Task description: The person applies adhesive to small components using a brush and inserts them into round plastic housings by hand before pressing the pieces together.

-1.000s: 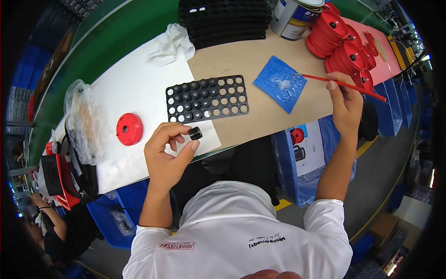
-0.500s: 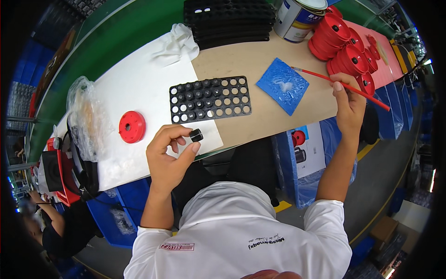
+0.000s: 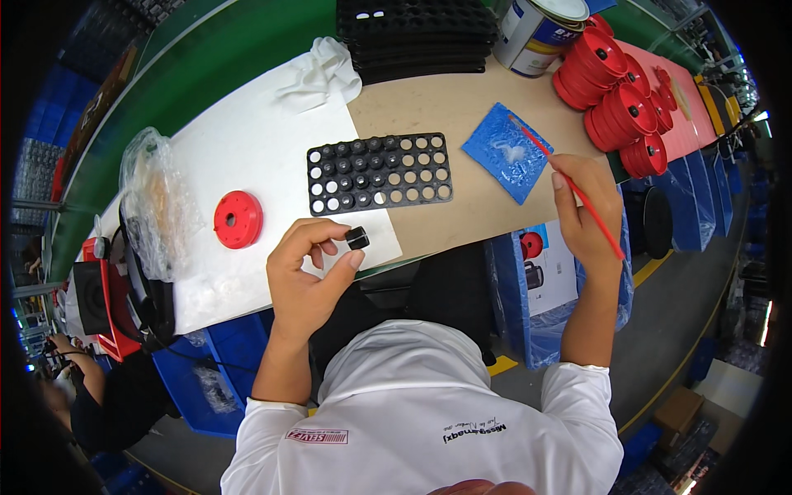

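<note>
My left hand (image 3: 307, 276) pinches a small black cap (image 3: 356, 238) between thumb and fingertips, just in front of the tray. A thin red paintbrush (image 3: 569, 181) is in my right hand (image 3: 587, 210). Its tip lies over the blue sheet (image 3: 495, 169), which carries a whitish, glossy smear. Between my hands, farther off, lies a black tray (image 3: 421, 195) with rows of round holes. Several black caps (image 3: 360, 163) fill holes in its left and middle part. A round red part (image 3: 238, 219) with a central hole rests left of my left hand.
Stacked black trays (image 3: 417, 41) and a metal can (image 3: 540, 37) stand at the back. Red spools (image 3: 624, 115) are piled at the right. A white cloth (image 3: 326, 74) and a clear plastic bag (image 3: 157, 210) lie to the left. Blue bins (image 3: 511, 305) flank me below the table.
My right hand has moved left and nearer to me, tilting the brush more steeply over the blue sheet. The left hand still holds the cap, turned slightly. The view has shifted a little.
</note>
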{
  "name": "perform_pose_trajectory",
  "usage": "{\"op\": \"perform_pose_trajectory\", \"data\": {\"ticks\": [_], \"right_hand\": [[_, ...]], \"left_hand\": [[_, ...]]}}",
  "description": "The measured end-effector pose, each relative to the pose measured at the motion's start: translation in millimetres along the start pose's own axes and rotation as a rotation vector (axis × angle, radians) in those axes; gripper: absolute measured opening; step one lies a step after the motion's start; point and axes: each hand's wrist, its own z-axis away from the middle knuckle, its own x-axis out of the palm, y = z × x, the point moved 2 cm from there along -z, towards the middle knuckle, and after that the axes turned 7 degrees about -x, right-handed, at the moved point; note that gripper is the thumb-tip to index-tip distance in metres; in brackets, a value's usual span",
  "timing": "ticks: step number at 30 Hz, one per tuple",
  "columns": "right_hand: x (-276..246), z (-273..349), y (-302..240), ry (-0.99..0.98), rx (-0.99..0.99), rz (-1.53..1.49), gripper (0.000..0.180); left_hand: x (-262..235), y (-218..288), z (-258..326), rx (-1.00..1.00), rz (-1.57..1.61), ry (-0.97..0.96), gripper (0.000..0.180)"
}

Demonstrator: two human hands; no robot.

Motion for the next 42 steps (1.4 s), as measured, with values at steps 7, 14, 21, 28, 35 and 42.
{"op": "perform_pose_trajectory", "data": {"ticks": [7, 14, 21, 28, 35, 42], "right_hand": [[9.8, 5.2, -7.8, -0.003, -0.019, 0.025, 0.013], [4.8, 38.2, 45.6, 0.353, 0.511, -0.49, 0.023], [8.6, 65.8, 58.1, 0.54, 0.746, -0.755, 0.024], [9.9, 87.1, 21.8, 0.429, 0.445, -0.451, 0.016], [10.6, 84.5, 0.2, 0.16, -0.018, -0.167, 0.022], [0.7, 91.5, 6.0, 0.199, 0.009, -0.198, 0.023]], "left_hand": [[-3.3, -1.3, 3.5, -0.014, 0.004, -0.002, 0.027], [0.5, 5.9, 0.2, 0.043, -0.013, -0.058, 0.028], [8.2, 15.3, -3.4, 0.027, -0.033, -0.08, 0.027], [26.8, 51.3, -40.9, 0.378, -0.364, -0.396, 0.027], [55.8, 70.4, -76.2, 0.495, -0.567, -0.644, 0.021], [70.5, 65.5, -76.3, 0.444, -0.545, -0.635, 0.024]]}}
